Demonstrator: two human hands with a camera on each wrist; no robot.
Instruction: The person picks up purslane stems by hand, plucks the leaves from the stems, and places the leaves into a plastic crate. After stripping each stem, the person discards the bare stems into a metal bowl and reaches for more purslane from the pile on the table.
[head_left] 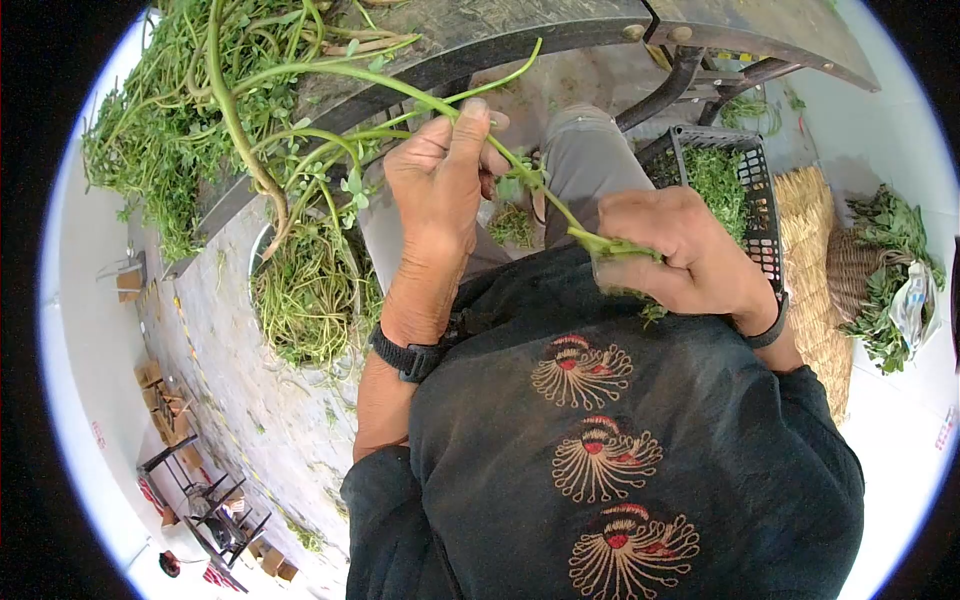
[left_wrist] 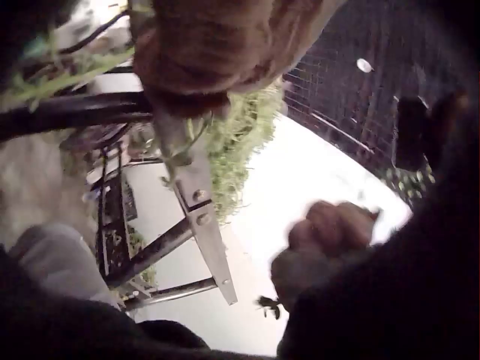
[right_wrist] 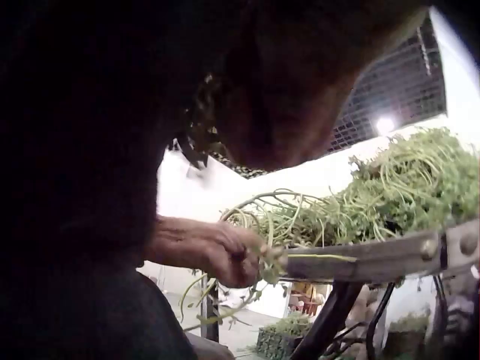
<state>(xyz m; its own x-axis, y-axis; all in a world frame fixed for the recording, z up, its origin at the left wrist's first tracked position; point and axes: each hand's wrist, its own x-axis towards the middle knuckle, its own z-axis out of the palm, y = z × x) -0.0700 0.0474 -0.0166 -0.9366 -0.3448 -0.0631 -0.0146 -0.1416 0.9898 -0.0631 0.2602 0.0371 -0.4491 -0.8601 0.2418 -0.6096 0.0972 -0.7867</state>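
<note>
My left hand (head_left: pixel 440 175) pinches a long green stem (head_left: pixel 400 88) between thumb and fingers; its forked, thicker end hangs over the table edge at the left. My right hand (head_left: pixel 680 250), a little blurred, grips the leafy end of the same stem in front of the shirt, with small leaves showing below the fingers. The stem runs slanting between both hands. In the right wrist view the left hand (right_wrist: pixel 225 251) holds greens beside the table edge. In the left wrist view the right hand (left_wrist: pixel 326 244) has curled fingers, and a leafy sprig (left_wrist: pixel 268 306) hangs below it.
A large heap of greens (head_left: pixel 150 150) covers the left of the dark table (head_left: pixel 480 35). Below it stands a round container filled with stems (head_left: pixel 305 300). A black crate (head_left: pixel 765 215) of leaves, a straw mat (head_left: pixel 805 280) and leafy bundles (head_left: pixel 890 240) are at the right.
</note>
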